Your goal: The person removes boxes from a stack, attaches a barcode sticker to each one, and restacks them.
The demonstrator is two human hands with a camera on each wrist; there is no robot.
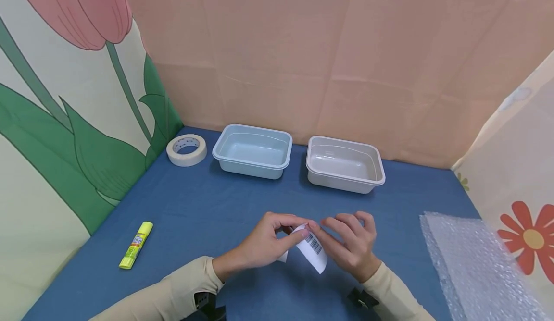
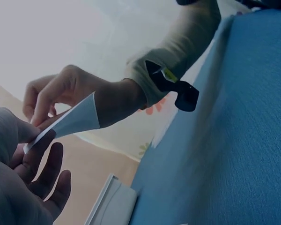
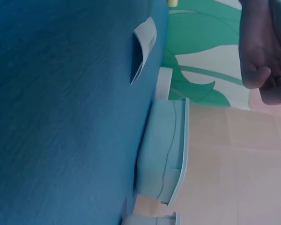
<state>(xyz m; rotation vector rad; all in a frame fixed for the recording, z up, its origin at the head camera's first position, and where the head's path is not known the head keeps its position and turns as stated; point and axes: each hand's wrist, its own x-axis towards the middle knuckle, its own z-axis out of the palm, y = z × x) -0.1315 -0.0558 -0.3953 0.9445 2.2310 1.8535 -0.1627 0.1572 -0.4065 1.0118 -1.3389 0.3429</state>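
Note:
A white barcode label (image 1: 312, 251) is held between the two hands over the front middle of the blue table. The left hand (image 1: 269, 241) pinches its upper part between thumb and fingers. At the label's top edge, the right hand (image 1: 348, 244) pinches with thumb and index finger, its other fingers raised and bent. In the left wrist view the label (image 2: 79, 119) juts out slightly curved from the left hand (image 2: 25, 168), with the right hand (image 2: 79, 98) behind it. A second white paper (image 3: 145, 44), folded, lies on the table, mostly hidden by the left hand in the head view.
A blue plastic tub (image 1: 253, 169) and a greyish-white tub (image 1: 342, 181) stand at the back. Left of them lies a roll of masking tape (image 1: 175, 158). A yellow glue stick (image 1: 136, 245) is at the left, and bubble wrap (image 1: 476, 268) covers the right side.

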